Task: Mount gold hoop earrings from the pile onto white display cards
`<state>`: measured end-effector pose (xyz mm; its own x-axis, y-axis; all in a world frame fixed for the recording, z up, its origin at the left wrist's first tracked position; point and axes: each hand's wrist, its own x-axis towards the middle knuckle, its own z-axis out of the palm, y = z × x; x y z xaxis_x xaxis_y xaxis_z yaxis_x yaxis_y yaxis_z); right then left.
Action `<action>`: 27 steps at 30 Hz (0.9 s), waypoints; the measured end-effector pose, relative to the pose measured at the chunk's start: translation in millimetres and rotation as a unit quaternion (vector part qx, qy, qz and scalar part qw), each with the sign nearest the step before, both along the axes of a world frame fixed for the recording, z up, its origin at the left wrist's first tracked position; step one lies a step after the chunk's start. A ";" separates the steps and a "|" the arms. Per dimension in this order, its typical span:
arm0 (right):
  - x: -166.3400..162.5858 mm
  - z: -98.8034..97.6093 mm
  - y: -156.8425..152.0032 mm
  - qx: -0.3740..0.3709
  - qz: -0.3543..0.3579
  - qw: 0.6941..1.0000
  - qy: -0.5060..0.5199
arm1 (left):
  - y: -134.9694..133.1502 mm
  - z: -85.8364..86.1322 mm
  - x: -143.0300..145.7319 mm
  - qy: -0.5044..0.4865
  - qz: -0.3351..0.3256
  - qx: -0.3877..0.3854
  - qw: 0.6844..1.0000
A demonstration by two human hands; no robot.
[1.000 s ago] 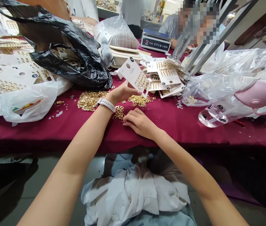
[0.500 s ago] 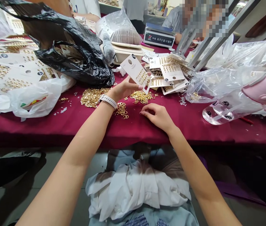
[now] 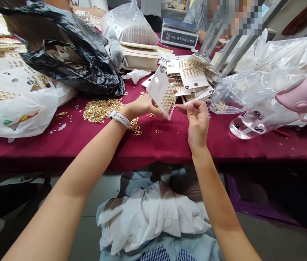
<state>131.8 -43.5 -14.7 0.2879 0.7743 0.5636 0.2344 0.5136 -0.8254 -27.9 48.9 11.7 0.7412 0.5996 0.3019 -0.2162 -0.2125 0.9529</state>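
Note:
My left hand [image 3: 144,106], with a white watch at the wrist, grips a white earring card [image 3: 161,90] by its lower edge and holds it tilted above the table. Rows of small gold earrings fill the card's lower half. My right hand [image 3: 196,117] is raised just right of the card with thumb and forefinger pinched on a small gold earring [image 3: 192,114]. Loose gold earrings [image 3: 100,108] lie in piles on the dark red tablecloth [image 3: 169,139] under and left of my left hand.
A stack of filled earring cards [image 3: 193,78] lies behind my hands. A black plastic bag [image 3: 69,54] sits at the back left, white cards [image 3: 3,83] on a white bag at far left, clear plastic bags [image 3: 264,83] at right. Other people sit beyond a scale [image 3: 179,34].
My right hand has lifted off the tablecloth with a small earring and moved up and right to the card. My left hand has brought the card lower and nearer.

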 end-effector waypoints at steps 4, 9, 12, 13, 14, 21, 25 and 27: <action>0.4 2.5 -2.0 0.048 -0.028 0.998 -0.018 | -6.4 -2.4 4.7 0.017 -0.009 0.023 1.000; -2.7 1.6 -2.7 0.004 0.007 1.000 0.008 | -8.1 -2.4 5.9 0.014 -0.020 0.004 1.000; -4.0 1.9 -4.4 -0.006 0.006 1.000 0.003 | -7.7 -1.2 6.0 0.021 -0.021 0.001 1.000; -3.8 2.2 -4.9 -0.005 -0.011 1.000 -0.015 | -7.6 -0.9 6.1 0.015 -0.021 0.000 1.000; -3.2 2.5 -5.2 -0.002 -0.033 0.999 -0.042 | -7.6 -0.6 6.2 0.007 -0.021 -0.001 1.000; 1.9 1.4 -3.4 0.011 -0.120 0.975 -0.186 | -8.8 0.5 6.1 0.007 -0.022 -0.012 1.000; 0.8 1.2 -3.7 0.019 -0.115 0.976 -0.184 | -9.6 1.4 6.5 0.006 -0.025 -0.008 1.000; 0.1 1.4 -4.0 0.019 -0.112 0.977 -0.180 | -10.7 1.8 6.8 0.003 -0.025 -0.009 1.000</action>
